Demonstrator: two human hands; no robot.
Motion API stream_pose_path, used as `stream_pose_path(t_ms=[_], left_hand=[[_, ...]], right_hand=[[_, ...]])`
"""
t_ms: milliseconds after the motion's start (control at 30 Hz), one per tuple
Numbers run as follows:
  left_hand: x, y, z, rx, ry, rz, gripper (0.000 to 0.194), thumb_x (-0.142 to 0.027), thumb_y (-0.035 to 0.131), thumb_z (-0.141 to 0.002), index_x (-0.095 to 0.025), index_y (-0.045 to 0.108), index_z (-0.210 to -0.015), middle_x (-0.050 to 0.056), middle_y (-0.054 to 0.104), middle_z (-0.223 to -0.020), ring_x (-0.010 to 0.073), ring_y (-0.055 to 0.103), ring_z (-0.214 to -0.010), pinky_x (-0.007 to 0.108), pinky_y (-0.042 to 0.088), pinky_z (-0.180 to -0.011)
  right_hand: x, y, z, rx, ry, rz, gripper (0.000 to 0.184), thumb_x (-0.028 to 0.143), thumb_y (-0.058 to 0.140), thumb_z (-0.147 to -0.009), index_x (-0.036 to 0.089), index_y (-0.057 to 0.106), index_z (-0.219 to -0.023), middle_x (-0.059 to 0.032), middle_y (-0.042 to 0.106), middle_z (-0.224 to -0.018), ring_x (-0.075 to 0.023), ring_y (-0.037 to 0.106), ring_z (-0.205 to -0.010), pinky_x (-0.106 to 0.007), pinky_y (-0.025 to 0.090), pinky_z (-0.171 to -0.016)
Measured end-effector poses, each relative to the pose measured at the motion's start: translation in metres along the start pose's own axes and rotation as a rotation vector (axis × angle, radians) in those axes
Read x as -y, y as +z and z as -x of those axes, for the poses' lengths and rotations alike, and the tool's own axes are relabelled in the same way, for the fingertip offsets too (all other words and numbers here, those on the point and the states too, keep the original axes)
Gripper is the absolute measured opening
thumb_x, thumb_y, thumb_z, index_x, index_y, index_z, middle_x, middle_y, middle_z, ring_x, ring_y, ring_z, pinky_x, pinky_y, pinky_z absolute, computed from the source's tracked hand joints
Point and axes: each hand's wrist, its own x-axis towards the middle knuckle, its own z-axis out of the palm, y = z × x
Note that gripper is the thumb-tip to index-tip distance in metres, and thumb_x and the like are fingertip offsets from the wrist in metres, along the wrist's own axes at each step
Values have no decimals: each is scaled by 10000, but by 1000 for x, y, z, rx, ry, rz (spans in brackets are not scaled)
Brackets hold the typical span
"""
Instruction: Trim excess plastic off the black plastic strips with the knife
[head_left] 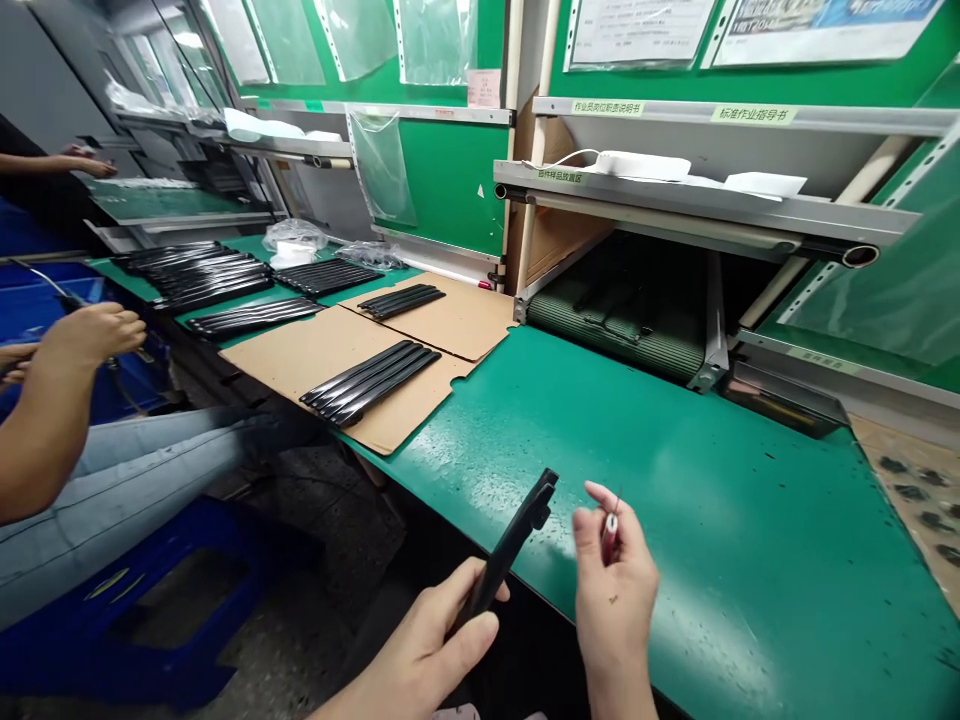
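Observation:
My left hand [442, 630] is closed round a long black plastic strip [514, 535], which tilts up and away over the near edge of the bench. A small stepped tab shows at the strip's far end. To its right, my right hand [619, 585] is closed on a slim red tool [610, 538] with a whitish end; its exact kind is hard to make out. The index finger of that hand is bent up, and a gap separates the tool from the strip.
Black strips [371, 383] lie in a row on brown cardboard [277, 350], with more piles [202, 270] farther left. A conveyor belt [615, 320] meets the green bench [675, 500] under a shelf [675, 195]. At left, a co-worker's hand [97, 335] is near blue crates [45, 290].

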Motion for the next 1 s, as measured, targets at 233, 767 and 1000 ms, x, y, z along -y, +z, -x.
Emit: stream_pose_path(t_ms=[233, 767, 1000], left_hand=[[3, 2, 5, 7, -76, -12, 394, -571, 513, -907, -212, 560, -1062, -63, 298, -627, 85, 259, -531, 232, 214, -488], [15, 7, -8, 205, -169, 481, 346, -497, 525, -940, -185, 476, -1081, -111, 279, -542, 19, 148, -376, 177, 104, -371], [14, 10, -9, 202, -179, 290, 365, -517, 528, -934, -191, 450, -1080, -111, 272, -552, 26, 155, -391, 199, 87, -402]], right_hand=[[13, 6, -33, -315, -184, 156, 360, 504, 609, -905, 196, 651, -1084, 9, 507, -797, -134, 425, -608, -267, 389, -571], [2, 5, -14, 460, 363, -479, 585, 635, 675, -845, 167, 622, -1192, -42, 658, -861, -132, 550, -565, -276, 432, -557], [9, 2, -14, 537, 431, -657, 584, 478, 813, -748, 172, 587, -1191, -7, 641, -818, -139, 557, -630, -228, 462, -511]])
